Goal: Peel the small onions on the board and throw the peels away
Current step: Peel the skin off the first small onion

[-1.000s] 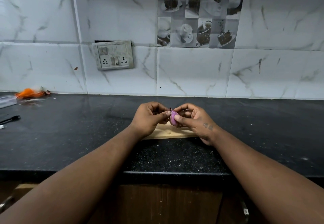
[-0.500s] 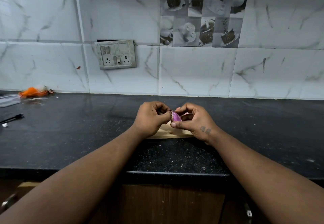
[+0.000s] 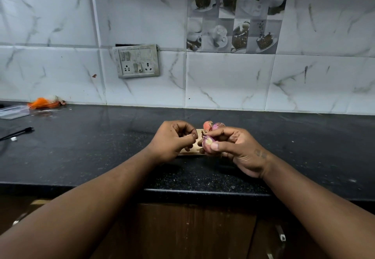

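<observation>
- Centrally, a small pink-purple onion with papery, partly loosened skin (image 3: 208, 144) is held above the pale wooden cutting board (image 3: 190, 150), pinched between the thumb and curled fingers of the right hand (image 3: 239, 149).
- A scrap of brown dry peel (image 3: 203, 134) is seen sticking up from the top of the held onion.
- The left hand (image 3: 172, 140) is kept just beside the held onion, on the board's left side, its thumb and forefinger pressed together and the other fingers curled in; whether a bit of skin is caught in that pinch cannot be told.
- Two more small unpeeled onions, one orange-pink (image 3: 207, 126) and one purple (image 3: 218, 126), are seen at the board's far edge, touching each other and partly hidden behind the right hand.
- Most of the board is covered by both hands; only a strip between them is visible.
- The board is laid on a black speckled stone counter (image 3: 101, 147), near its front edge.
- Far left of the board, a black pen-like stick (image 3: 17, 133), a clear plastic lid or box (image 3: 13, 111) and a heap of orange scraps (image 3: 41, 103) are found on the counter.
- Behind the board, a white marbled tile wall (image 3: 223, 80) is fitted with a grey switch and socket plate (image 3: 139, 61).
</observation>
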Demonstrator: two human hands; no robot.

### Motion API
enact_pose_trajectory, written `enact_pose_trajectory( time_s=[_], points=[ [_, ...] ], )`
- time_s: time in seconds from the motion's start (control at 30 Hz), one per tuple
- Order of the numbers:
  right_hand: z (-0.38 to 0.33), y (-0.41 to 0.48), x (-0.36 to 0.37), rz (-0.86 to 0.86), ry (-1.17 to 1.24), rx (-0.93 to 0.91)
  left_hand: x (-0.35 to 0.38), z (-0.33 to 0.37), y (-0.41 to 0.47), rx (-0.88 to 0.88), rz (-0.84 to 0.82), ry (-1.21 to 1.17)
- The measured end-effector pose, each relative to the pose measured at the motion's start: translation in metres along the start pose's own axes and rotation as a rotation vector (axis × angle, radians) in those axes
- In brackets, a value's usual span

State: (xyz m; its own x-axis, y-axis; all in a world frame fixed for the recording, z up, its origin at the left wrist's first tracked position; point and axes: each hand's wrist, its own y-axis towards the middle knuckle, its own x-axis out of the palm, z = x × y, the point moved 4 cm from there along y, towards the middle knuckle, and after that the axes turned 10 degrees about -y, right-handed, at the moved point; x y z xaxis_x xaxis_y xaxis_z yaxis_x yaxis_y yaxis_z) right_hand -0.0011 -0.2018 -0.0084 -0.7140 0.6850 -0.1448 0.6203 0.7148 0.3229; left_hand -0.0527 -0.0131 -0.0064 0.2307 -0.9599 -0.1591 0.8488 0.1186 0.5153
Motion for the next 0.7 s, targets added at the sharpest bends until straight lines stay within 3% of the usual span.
enact_pose_trajectory(
  time_s=[0.17,0.43,0.7],
  points=[
    [0.008,-0.002,-0.009,0.109,0.024,0.113,0.009,0.0,-0.006,-0.016,-0.06,0.038],
    [0.009,0.001,-0.006,0.109,-0.027,0.135,0.013,0.004,-0.007,0.057,-0.077,0.016],
    [0.011,0.001,-0.008,0.121,-0.163,0.029,0.012,0.002,-0.004,0.08,-0.068,0.008]
  ],
)
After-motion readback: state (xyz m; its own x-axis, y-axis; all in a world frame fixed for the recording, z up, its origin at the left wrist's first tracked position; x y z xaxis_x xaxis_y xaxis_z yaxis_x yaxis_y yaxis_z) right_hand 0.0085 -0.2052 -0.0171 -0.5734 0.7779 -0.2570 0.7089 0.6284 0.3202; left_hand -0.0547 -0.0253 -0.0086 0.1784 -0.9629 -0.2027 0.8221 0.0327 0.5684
